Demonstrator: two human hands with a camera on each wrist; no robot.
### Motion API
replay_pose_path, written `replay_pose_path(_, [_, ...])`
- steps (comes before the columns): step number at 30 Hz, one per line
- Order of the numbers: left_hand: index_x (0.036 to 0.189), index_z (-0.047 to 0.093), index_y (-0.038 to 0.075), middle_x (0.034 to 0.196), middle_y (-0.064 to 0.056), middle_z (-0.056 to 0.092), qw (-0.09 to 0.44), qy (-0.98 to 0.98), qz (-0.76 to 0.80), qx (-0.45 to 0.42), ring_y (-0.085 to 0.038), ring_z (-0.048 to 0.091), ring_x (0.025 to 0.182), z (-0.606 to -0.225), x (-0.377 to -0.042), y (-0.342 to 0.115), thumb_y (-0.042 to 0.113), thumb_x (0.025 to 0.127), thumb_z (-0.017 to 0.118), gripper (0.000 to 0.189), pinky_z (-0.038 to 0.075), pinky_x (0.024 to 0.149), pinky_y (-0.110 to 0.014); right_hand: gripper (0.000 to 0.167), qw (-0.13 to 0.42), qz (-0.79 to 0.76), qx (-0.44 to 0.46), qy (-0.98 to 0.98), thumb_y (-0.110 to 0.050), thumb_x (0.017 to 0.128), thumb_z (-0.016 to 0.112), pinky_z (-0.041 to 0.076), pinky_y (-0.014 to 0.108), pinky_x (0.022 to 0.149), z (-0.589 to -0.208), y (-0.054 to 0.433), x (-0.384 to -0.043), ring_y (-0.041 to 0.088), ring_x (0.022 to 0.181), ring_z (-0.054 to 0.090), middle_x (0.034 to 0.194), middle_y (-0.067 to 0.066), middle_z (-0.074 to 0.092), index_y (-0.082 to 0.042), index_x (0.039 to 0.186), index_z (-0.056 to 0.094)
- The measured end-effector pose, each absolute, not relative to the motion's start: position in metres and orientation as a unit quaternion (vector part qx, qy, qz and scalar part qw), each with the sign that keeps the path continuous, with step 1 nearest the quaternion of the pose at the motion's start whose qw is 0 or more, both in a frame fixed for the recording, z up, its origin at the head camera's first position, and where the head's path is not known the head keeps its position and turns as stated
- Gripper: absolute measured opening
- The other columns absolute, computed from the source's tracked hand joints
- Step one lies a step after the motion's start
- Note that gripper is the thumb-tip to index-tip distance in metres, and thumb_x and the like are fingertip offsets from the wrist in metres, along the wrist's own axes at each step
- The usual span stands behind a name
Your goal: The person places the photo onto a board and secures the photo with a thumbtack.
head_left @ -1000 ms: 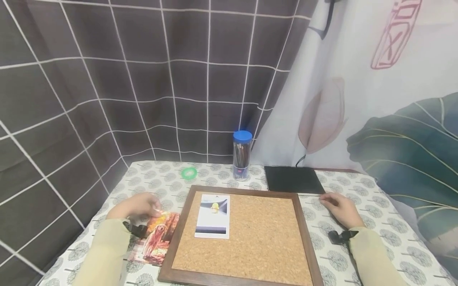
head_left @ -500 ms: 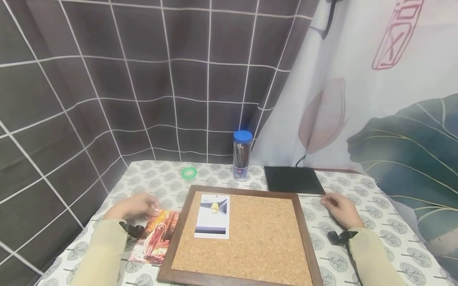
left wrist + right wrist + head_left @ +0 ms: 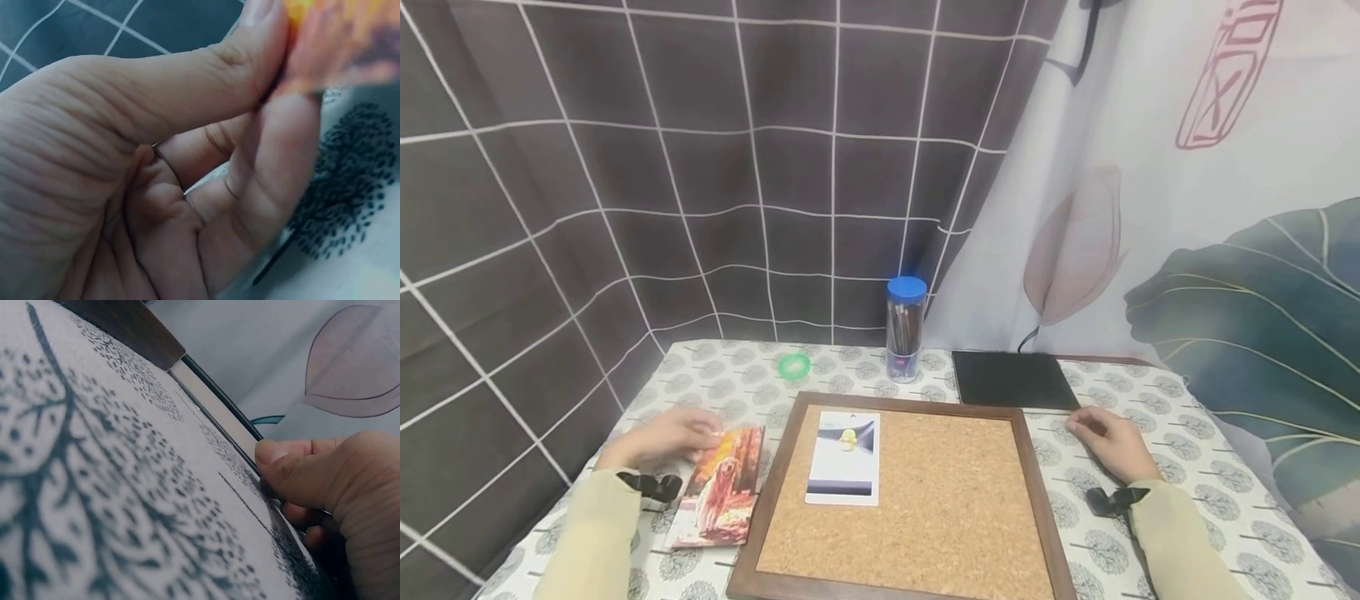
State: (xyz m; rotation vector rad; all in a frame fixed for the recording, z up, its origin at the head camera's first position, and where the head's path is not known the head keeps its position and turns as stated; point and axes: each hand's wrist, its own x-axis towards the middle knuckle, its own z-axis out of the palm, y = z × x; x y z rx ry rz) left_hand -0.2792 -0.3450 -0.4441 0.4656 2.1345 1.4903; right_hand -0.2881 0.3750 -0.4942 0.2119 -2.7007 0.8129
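Note:
My left hand (image 3: 662,435) pinches the upper left edge of a dog photo card (image 3: 721,492) between thumb and fingers. In the left wrist view, only a blurred orange strip of the photo card (image 3: 344,44) shows above the thumb and index finger. The card is tilted, its right side near the frame of a cork board (image 3: 955,500). A white card with a small yellow figure (image 3: 842,482) lies on the board's upper left. My right hand (image 3: 1108,442) rests loosely curled on the table, thumb tip right at the near corner of a flat black pad (image 3: 1015,380).
A clear jar with a blue lid (image 3: 906,329), filled with pencil-like sticks, stands behind the board. Left of it lies a green ring (image 3: 793,366), like a tape roll. Curtains hang behind the table (image 3: 737,379), and a dark cable runs behind the pad.
My left hand has moved slightly left, drawing the dog photo card away from the board's frame and lifting its near side into a tilt. The right hand stays put.

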Motion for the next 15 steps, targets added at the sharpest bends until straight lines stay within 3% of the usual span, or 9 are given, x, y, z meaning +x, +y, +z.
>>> replay_pose_path(7, [0.113, 0.06, -0.002, 0.1, -0.011, 0.07, 0.215, 0.762, 0.593, 0.148, -0.021, 0.07, 0.085, -0.438, -0.279, -0.344, 0.005, 0.094, 0.066, 0.021, 0.06, 0.08, -0.042, 0.026, 0.153, 0.29, 0.073, -0.942, -0.033, 0.1, 0.064, 0.046, 0.061, 0.092, -0.496, 0.376, -0.29, 0.045, 0.106, 0.064, 0.109, 0.017, 0.071, -0.009, 0.105, 0.07])
replay_pose_path(15, [0.114, 0.066, 0.005, 0.104, -0.016, 0.071, 0.145, 0.822, 0.521, 0.179, -0.032, 0.068, 0.092, -0.425, -0.279, -0.322, 0.019, 0.093, 0.072, 0.025, 0.058, 0.08, -0.045, 0.03, 0.142, 0.295, 0.068, -0.943, -0.037, 0.1, 0.062, 0.045, 0.061, 0.093, -0.495, 0.375, -0.289, 0.045, 0.107, 0.064, 0.11, 0.017, 0.071, -0.009, 0.108, 0.07])
